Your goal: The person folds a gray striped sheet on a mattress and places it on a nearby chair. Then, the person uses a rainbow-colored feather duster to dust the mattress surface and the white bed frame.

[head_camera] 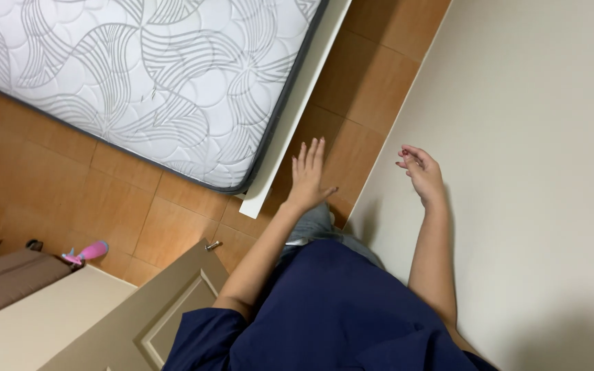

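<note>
Outstretched over the tiled floor [139, 206], our left hand [309, 176] is spread flat, fingers straight and a little apart, gripping nothing; it hovers just beside the corner of the white bed frame [290, 117], and whether it brushes that edge we cannot tell. Our right hand [421, 172] is raised near the pale wall [531, 151], fingers loosely curled with the thumb close to the fingertips, empty as far as we can see, and any contact with the wall is hard to judge. The quilted mattress [139, 75], white with grey leaf stitching, lies on the frame and is cut off at the picture's top and left edges; its nearest corner sits just to the left of our left hand. Our dark blue top [338, 309] and grey trousers hide our feet and the floor below them. Along the lower left, a beige door [152, 316] with a metal handle [213, 244] is partly cropped, a pink object [91, 252] lies on the tiles, too small to identify, and a brown cushioned piece [8, 278] runs out of frame.
</note>
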